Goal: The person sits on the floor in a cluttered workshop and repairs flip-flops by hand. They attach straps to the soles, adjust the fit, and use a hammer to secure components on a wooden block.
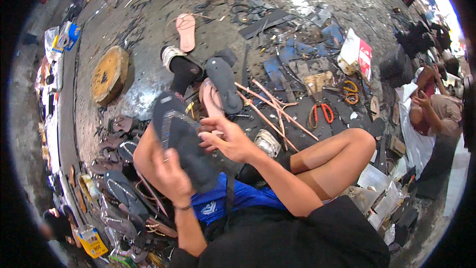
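A black flip-flop sandal with a glittery strap is tilted over my lap. My left hand grips its left edge, thumb pressed along the side. On the other edge, my right hand has its fingers curled together close to the strap; what is between the fingertips is too small to make out. Just beyond the hands lie a dark grey sandal sole and a pink sole, partly overlapped. Long pink strips lie crossed on the floor to their right.
A round wooden block and a pink sandal are farther off. Scissors with orange handles and yellow-handled scissors lie right, among scraps. Finished-looking sandals pile up left. Another person sits at far right.
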Demonstrator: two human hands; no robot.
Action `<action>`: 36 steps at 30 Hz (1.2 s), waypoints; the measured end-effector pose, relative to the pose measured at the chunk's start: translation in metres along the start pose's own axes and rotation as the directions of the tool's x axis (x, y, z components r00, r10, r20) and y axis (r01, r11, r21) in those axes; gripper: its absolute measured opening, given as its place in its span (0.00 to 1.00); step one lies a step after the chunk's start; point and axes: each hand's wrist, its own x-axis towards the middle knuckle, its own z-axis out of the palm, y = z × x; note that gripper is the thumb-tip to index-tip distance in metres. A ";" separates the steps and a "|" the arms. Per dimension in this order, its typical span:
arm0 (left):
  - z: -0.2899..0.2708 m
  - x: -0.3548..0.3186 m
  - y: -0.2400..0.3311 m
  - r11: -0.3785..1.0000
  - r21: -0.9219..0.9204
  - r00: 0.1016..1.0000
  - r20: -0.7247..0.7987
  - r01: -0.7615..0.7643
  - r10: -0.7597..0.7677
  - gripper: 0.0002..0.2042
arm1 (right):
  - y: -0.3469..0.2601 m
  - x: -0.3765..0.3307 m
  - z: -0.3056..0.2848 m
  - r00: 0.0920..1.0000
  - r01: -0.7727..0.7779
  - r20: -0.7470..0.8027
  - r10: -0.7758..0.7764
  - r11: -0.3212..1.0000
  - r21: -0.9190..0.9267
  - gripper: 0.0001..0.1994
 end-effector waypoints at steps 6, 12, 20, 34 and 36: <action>-0.234 -0.001 -0.062 0.916 0.373 0.824 -0.559 0.145 0.097 0.30 | 0.037 0.149 -0.188 0.818 -0.127 -0.431 -0.380 0.612 -0.781 0.15; -0.304 -0.068 -0.036 0.461 0.740 0.823 -0.568 0.490 0.037 0.32 | 0.048 0.201 -0.300 0.850 -0.478 -0.475 -0.228 0.045 -0.877 0.20; 0.106 0.097 -0.024 0.966 -0.235 0.911 0.413 0.109 -0.002 0.22 | 0.040 0.184 -0.300 0.767 -0.042 -0.473 -0.433 0.702 -0.711 0.18; 0.329 0.172 -0.099 0.970 0.225 0.890 0.456 -0.093 -0.021 0.41 | -0.082 0.048 -0.137 0.826 0.334 -0.482 -0.292 0.943 0.002 0.18; 0.333 0.155 -0.088 0.935 0.321 0.855 0.517 -0.149 -0.041 0.58 | -0.074 0.030 -0.127 0.845 0.284 -0.488 -0.217 0.956 0.067 0.17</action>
